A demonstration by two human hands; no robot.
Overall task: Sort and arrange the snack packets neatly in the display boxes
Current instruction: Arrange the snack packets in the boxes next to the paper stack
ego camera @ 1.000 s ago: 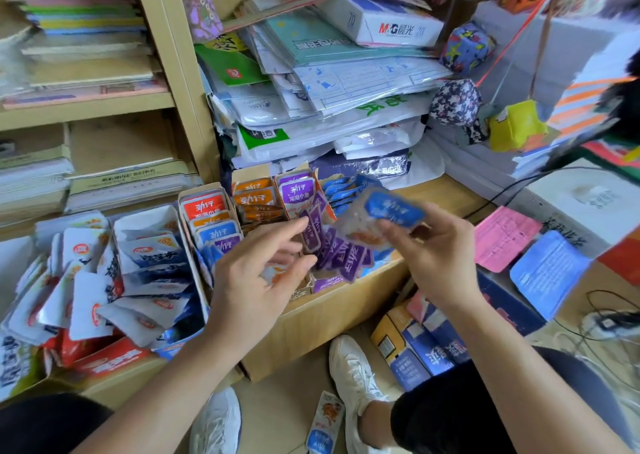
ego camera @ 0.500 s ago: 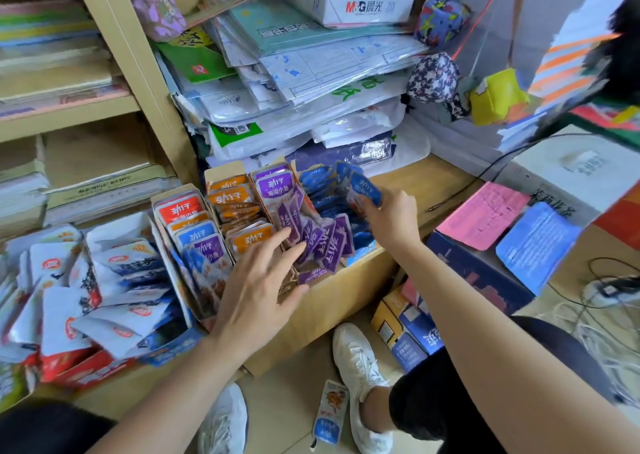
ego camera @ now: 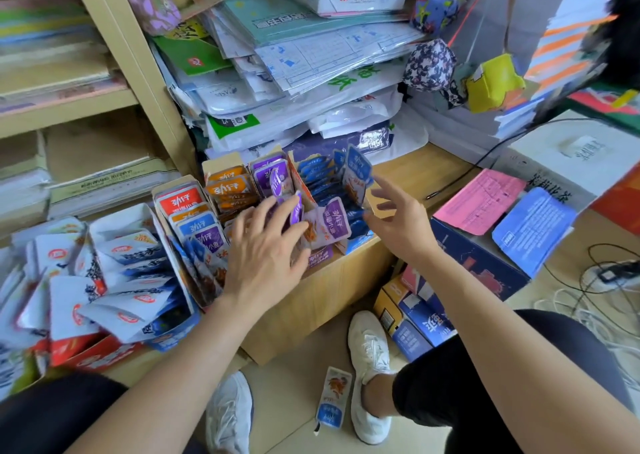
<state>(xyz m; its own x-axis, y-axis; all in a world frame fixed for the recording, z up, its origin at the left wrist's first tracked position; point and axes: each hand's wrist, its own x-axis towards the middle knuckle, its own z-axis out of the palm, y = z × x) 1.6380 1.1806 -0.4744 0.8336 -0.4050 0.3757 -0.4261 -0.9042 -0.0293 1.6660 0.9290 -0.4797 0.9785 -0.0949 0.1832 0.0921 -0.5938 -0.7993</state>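
Just beside box rim (ego camera: 375, 204), right hand (ego camera: 398, 225).

Before me stands a light wooden shelf unit (ego camera: 117, 38) stacked with notebooks (ego camera: 52, 48), a low wooden ledge (ego camera: 415, 169) piled with packaged paper (ego camera: 311, 48), pale floor (ego camera: 287, 401) below, and cables (ego camera: 588, 318) at my right, all evenly lit.

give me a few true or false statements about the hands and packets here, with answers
1. The right hand holds nothing. True.
2. A snack packet lies on the floor beside a white shoe. True.
3. The left hand rests on the white packets. False: it is at the purple packets.
4. The pink sheet lies inside a display box. False: it lies on a dark blue carton.
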